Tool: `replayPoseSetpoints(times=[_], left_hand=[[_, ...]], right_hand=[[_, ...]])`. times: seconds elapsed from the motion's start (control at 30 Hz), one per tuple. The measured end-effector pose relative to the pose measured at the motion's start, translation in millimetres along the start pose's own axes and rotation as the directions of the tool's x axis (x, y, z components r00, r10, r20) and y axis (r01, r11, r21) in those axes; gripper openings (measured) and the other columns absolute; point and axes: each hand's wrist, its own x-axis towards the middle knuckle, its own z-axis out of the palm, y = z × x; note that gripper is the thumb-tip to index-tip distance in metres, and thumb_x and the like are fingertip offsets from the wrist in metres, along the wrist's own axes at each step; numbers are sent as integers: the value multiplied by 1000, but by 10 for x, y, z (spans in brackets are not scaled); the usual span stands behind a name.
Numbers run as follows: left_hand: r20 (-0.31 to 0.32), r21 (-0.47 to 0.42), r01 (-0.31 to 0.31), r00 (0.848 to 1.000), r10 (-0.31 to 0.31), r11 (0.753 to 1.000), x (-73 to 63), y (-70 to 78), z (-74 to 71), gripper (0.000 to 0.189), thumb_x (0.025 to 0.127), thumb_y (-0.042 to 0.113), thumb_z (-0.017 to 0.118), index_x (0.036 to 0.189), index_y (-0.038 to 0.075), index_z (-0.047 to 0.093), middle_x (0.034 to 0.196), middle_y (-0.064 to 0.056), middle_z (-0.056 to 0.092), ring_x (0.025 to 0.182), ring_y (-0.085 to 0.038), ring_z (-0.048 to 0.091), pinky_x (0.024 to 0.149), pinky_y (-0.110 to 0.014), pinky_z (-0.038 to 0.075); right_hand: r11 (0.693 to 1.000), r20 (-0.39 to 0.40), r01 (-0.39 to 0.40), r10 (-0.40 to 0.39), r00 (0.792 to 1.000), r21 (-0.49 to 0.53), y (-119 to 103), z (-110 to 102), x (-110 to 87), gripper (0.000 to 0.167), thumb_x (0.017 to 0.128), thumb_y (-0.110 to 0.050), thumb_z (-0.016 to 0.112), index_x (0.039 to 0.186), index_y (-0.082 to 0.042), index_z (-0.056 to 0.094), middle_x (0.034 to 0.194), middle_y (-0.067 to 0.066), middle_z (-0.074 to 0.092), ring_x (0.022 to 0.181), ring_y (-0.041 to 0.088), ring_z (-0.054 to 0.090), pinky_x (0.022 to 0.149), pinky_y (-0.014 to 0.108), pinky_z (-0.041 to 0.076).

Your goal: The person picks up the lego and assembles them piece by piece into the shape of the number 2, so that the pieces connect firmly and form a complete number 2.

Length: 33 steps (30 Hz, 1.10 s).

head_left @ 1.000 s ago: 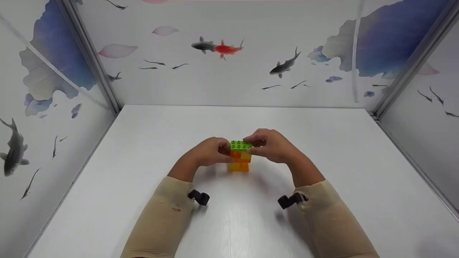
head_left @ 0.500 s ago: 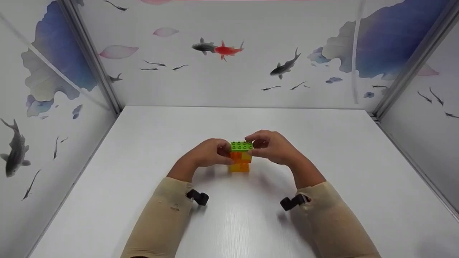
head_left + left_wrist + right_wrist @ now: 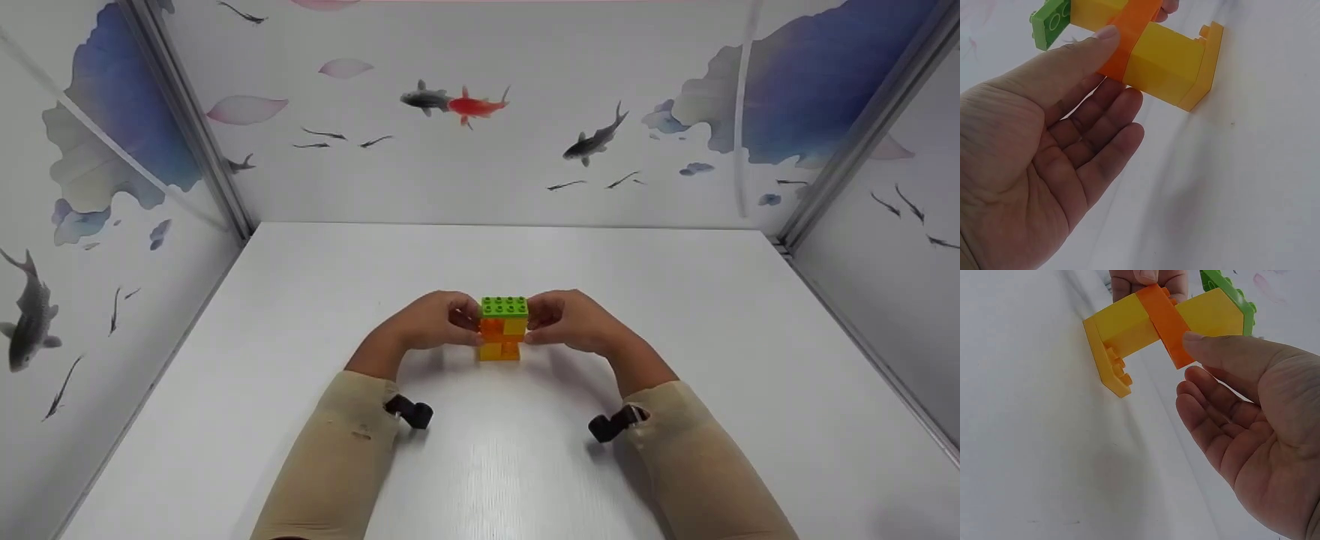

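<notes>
A stack of toy building bricks stands upright between the two hands, with a green brick (image 3: 505,309) on top. Beneath it comes a yellow brick (image 3: 1213,315), then an orange brick (image 3: 1168,326) lying crosswise. Lower down are another yellow brick (image 3: 1165,62) and a flat yellow-orange base brick (image 3: 1207,67). The left hand (image 3: 431,321) pinches one end of the orange brick, thumb on its near face. The right hand (image 3: 574,322) pinches the opposite end, its thumb tip on the brick. The fingertips behind the stack are partly hidden.
A white table (image 3: 480,465) carries the stack. Beyond it rises a back wall (image 3: 480,180) painted with fish, and side walls with metal corner posts flank the table. Each sleeve bears a small black wrist camera, the left camera (image 3: 412,412) and the right camera (image 3: 615,424).
The right hand has moved down off the green brick to the orange one. The left hand stays almost where it was, and the stack keeps its place.
</notes>
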Motion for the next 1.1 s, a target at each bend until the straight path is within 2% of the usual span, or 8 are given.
replayPoseSetpoints(times=[0.17,0.3,0.57,0.8,1.1], left_hand=[[-11,7,-2,1000,2,1000,21,-21,3,30,91,33,87,116,25,71,119,4,73,114,-20,67,109,-42,56],[-40,-12,27,999,-28,1000,34,-12,17,28,93,34,85,119,28,73,123,5,71,119,-20,67,111,-42,56],[-107,-19,76,991,-78,997,66,32,70,37,97,40,80,131,27,75,126,4,71,122,-21,66,109,-41,57],[-160,-41,103,981,-108,994,98,68,107,36,100,37,77,134,26,75,130,3,72,122,-21,67,111,-40,57],[-194,-84,113,973,-127,990,79,107,121,37,101,33,76,138,24,72,131,2,72,125,-22,68,112,-40,56]], right_hand=[[999,-9,-38,38,999,18,-7,19,9,43,90,-22,88,131,-24,75,124,-1,77,115,23,71,106,42,60],[997,-34,-68,69,997,33,-14,37,24,42,92,-23,86,132,-24,75,129,-1,75,119,24,71,110,45,58],[990,-120,-118,127,985,80,-20,77,63,39,96,-25,82,134,-25,74,132,-1,73,124,25,69,111,45,57],[975,-160,-173,195,968,140,-12,103,93,44,97,-24,80,140,-22,69,135,2,71,127,26,68,112,43,57],[971,-177,-142,177,968,192,-8,114,101,41,100,-24,77,140,-19,69,137,3,71,121,24,71,111,41,57]])
